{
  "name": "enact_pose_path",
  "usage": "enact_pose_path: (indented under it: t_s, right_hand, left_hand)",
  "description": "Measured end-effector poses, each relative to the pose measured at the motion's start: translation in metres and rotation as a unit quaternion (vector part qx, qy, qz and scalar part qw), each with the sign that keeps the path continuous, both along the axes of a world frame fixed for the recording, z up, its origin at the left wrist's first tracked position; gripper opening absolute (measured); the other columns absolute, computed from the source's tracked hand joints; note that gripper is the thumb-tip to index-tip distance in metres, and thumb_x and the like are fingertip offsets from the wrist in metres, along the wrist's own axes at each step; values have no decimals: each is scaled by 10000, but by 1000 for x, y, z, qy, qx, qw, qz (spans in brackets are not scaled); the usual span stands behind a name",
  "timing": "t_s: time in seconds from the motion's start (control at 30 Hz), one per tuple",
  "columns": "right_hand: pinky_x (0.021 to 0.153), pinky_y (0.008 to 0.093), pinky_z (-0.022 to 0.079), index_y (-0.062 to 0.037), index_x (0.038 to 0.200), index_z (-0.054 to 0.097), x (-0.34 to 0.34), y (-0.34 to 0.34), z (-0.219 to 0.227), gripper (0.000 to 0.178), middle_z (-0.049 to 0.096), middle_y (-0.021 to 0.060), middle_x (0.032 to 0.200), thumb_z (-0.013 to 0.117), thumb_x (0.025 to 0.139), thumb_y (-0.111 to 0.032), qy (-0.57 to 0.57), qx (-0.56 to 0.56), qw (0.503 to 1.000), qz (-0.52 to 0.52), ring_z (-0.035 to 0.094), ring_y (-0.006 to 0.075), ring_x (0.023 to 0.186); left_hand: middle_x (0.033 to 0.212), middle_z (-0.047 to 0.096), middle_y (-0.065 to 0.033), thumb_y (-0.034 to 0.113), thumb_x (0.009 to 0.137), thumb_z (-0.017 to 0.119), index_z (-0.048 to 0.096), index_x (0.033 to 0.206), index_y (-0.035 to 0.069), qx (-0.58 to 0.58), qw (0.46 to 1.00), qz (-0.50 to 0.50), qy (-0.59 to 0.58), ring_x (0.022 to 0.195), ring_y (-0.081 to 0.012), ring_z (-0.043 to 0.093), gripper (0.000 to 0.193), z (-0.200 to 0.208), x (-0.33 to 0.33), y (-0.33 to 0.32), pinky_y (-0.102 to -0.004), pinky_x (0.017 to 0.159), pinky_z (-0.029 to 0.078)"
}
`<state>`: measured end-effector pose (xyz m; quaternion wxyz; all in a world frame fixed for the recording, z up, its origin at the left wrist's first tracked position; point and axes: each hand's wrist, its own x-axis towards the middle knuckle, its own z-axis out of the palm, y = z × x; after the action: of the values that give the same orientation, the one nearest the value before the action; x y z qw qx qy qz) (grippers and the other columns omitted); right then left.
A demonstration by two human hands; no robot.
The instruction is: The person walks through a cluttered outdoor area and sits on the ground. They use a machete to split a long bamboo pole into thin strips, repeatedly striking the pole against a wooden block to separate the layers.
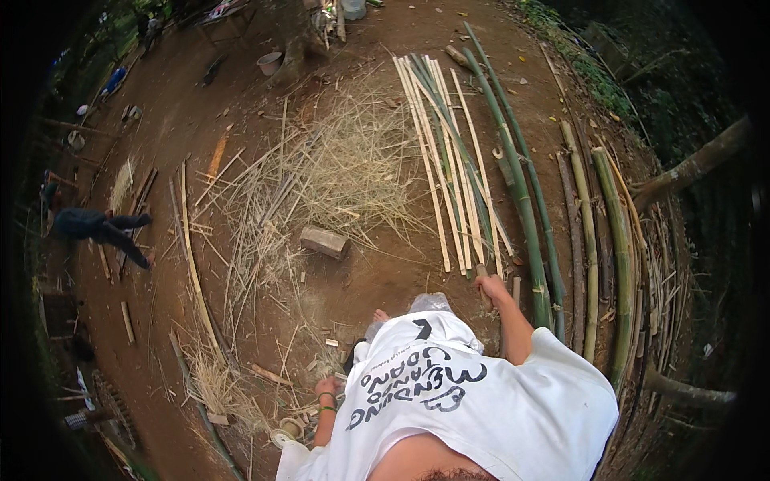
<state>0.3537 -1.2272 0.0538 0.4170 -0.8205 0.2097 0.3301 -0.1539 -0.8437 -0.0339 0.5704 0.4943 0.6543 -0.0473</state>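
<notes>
We see a wide stretch of brown dirt ground [385,276], and lots of things lie on it. Next biggest are the long, fat poles [616,248] on the far right, in yellow and green, lying side by side. Nearer to us, two green poles [529,232] lie close together, one thick and one thin. Left of those we see a big, messy heap of thin, curly shavings [361,160]. Between the heap and the green poles lies a row of long, flat strips [451,180]. Most are pale and some are green.

At the far left we see another person [88,227] in dark clothes. At the bottom we look down on a white shirt [449,365] with dark writing. A chunky block [325,241] sits at the near edge of the heap.

Then we find a short brown piece [486,301], like a handle. It is in the right hand [492,287], just beside the near ends of the strips. The right fingers are curled tight around it. The left hand [327,386] is low, beside the shirt, near some small pale bits [331,342]. We cannot tell if its fingers hold anything. Smallest is a green band [328,409] on the left wrist.
</notes>
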Motion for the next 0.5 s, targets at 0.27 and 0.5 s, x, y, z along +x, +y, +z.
enact_pose_path:
  t_s: [0.27,0.5]
  right_hand:
    - [532,341,437,23,700,612,49,164,51,148,605,104,633,640,734,-118,13,75,995,66,572,208,540]
    - [556,363,455,38,697,596,144,299,-23,149,609,119,680,622,747,-100,62,88,990,96,580,223,573]
  left_hand:
    - [697,679,-99,218,869,641,650,817,10,-113,993,24,14,540,-159,599,215,-4,8,-19,-309,494,466]
    - [713,676,-75,221,873,633,665,839,19,-59,992,108,34,571,-148,609,208,-8,85,93,-298,496,463]
